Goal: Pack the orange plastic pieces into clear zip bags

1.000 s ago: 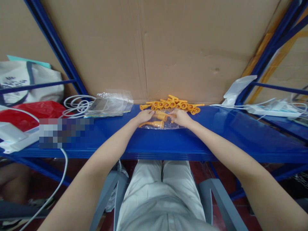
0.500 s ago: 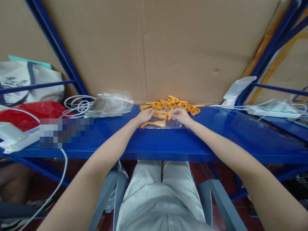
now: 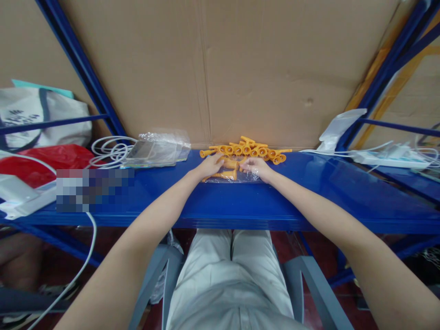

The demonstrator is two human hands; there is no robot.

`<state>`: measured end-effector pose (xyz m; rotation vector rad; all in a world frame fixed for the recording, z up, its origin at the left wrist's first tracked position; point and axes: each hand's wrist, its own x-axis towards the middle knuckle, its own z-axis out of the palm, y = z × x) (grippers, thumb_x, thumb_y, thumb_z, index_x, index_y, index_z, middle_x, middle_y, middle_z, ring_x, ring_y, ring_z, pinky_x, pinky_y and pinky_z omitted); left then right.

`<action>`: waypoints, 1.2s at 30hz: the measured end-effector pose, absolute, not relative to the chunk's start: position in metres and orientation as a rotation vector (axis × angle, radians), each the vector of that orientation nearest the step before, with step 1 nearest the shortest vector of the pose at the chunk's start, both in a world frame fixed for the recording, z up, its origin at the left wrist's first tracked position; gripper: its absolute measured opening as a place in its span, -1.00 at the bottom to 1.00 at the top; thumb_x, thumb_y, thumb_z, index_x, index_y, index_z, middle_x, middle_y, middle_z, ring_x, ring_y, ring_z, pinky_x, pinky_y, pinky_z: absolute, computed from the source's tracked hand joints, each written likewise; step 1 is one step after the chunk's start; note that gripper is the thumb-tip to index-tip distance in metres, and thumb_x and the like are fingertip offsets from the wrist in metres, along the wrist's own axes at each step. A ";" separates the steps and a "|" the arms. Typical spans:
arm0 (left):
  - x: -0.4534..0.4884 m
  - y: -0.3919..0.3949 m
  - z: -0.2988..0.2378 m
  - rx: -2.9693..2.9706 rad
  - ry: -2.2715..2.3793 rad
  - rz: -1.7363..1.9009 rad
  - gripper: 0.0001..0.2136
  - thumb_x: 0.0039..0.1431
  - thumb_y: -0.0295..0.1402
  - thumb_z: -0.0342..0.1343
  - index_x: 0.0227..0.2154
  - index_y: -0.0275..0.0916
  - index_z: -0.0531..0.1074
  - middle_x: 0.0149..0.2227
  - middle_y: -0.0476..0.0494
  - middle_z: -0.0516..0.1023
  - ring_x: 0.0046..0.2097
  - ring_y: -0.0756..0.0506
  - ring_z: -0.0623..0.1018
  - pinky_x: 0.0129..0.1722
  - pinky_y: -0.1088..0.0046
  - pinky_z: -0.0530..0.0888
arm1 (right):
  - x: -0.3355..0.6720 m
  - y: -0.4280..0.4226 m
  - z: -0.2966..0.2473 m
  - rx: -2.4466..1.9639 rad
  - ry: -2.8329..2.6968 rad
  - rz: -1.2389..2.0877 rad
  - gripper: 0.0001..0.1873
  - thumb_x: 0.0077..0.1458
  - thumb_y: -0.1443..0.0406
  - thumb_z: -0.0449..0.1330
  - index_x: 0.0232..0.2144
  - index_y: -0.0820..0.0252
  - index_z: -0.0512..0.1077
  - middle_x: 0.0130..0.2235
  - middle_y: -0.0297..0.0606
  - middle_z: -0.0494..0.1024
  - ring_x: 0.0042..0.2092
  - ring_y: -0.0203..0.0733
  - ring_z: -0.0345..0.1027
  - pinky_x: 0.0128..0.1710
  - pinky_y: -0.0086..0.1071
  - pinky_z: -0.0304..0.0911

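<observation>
Blue table (image 3: 330, 192), clear plastic bag (image 3: 248, 177), our left hand (image 3: 209, 166) and right hand (image 3: 260, 168) drawn closer.
The right's pinched fingers have carried a yellow horn (image 3: 242, 161) nearer two horns (image 3: 227, 174) at the bag, gathering them; we cannot tell the left's grip.

cardboard wall (image 3: 261, 68) | blue desk (image 3: 330, 188) | grey armchair (image 3: 308, 268) | floor (image 3: 288, 246), dim, seemingly red

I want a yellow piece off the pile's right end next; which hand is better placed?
Probably the right hand: it is close to that end of the yellow pile, while the left hand is near the other end.
</observation>
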<state>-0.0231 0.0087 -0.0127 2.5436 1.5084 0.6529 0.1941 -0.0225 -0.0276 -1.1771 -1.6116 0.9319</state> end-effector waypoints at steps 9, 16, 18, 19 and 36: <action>-0.018 -0.003 -0.007 2.632 1.294 0.734 -0.82 0.15 -0.44 -0.04 -0.31 -0.25 0.47 0.00 -0.20 0.59 0.11 -0.19 0.51 0.14 0.26 0.39 | 0.194 -0.032 -0.021 -1.187 -1.929 1.022 -0.78 0.05 0.18 0.32 -0.36 0.24 0.62 -0.39 -0.26 0.61 -0.33 -0.26 0.46 -0.06 -0.26 0.34; -0.017 -0.005 -0.004 2.645 1.190 0.670 -0.83 0.14 -0.42 -0.06 -0.50 -0.19 0.38 0.07 -0.19 0.56 0.19 -0.14 0.45 0.16 0.30 0.38 | 0.198 -0.033 -0.018 -1.006 -2.007 1.106 -0.66 -0.18 0.08 0.44 -0.35 0.15 0.65 -0.13 -0.20 0.65 0.01 -0.08 0.47 0.17 -0.12 0.20; -0.017 -0.003 -0.005 2.657 1.185 0.684 -0.84 0.14 -0.42 -0.06 -0.51 -0.19 0.37 0.07 -0.19 0.56 0.20 -0.13 0.44 0.19 0.30 0.34 | 0.198 -0.036 -0.015 -0.983 -2.037 1.128 -0.63 -0.20 0.05 0.45 -0.34 0.12 0.65 -0.08 -0.21 0.64 0.06 -0.06 0.45 0.21 -0.10 0.16; -0.017 -0.003 -0.005 2.664 1.184 0.687 -0.84 0.15 -0.43 -0.05 -0.51 -0.19 0.36 0.06 -0.18 0.57 0.20 -0.13 0.44 0.20 0.29 0.33 | 0.197 -0.038 -0.013 -0.985 -2.052 1.133 -0.63 -0.20 0.05 0.44 -0.33 0.11 0.65 -0.05 -0.21 0.63 0.07 -0.06 0.44 0.23 -0.10 0.14; -0.017 0.005 -0.011 2.734 1.190 0.576 -0.76 0.18 -0.39 -0.05 -0.60 -0.18 0.33 -0.04 -0.15 0.61 0.18 -0.18 0.45 0.18 0.26 0.36 | 0.187 -0.042 -0.013 -1.009 -2.105 1.062 -0.75 -0.10 0.19 0.40 -0.30 0.13 0.65 -0.03 -0.21 0.62 0.08 -0.09 0.44 0.24 -0.11 0.14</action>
